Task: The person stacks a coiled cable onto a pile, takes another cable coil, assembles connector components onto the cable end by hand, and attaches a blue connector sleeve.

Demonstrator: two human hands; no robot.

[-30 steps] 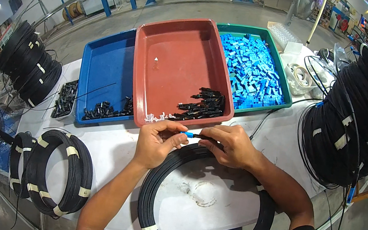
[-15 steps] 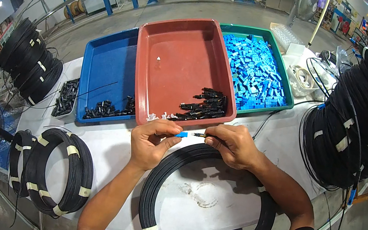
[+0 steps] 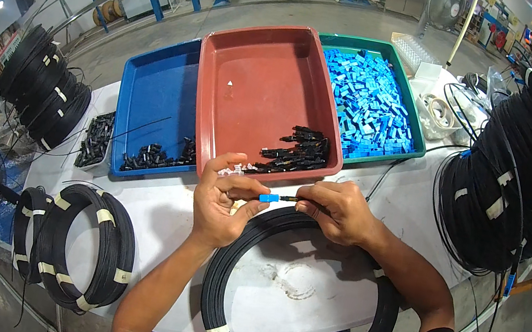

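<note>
Between the thumb and index finger of my left hand point(image 3: 219, 209) is a small blue fibre connector housing point(image 3: 269, 198), the other fingers raised. My right hand point(image 3: 340, 213) pinches a black cable end point(image 3: 289, 198), its tip meeting the right end of the blue housing. How deep the tip sits inside is too small to tell. Below both hands a large coil of black cable point(image 3: 218, 275), banded with pale tape, lies over the table's near edge. Just beyond them stands a red tray point(image 3: 260, 79) with black connector parts point(image 3: 296, 157) and small white pieces point(image 3: 231, 170).
A green tray point(image 3: 420, 147) full of blue housings point(image 3: 369, 106) stands right of the red one. A blue tray point(image 3: 156, 100) with black parts is on the left. Cable coils point(image 3: 124, 241) stand at near left, a tall cable stack point(image 3: 511, 188) at right, another point(image 3: 45, 88) at far left.
The gap between the blue housing and the cable end has closed. My left hand's fingers have lifted and spread, thumb and index still on the housing. The right hand has hardly moved.
</note>
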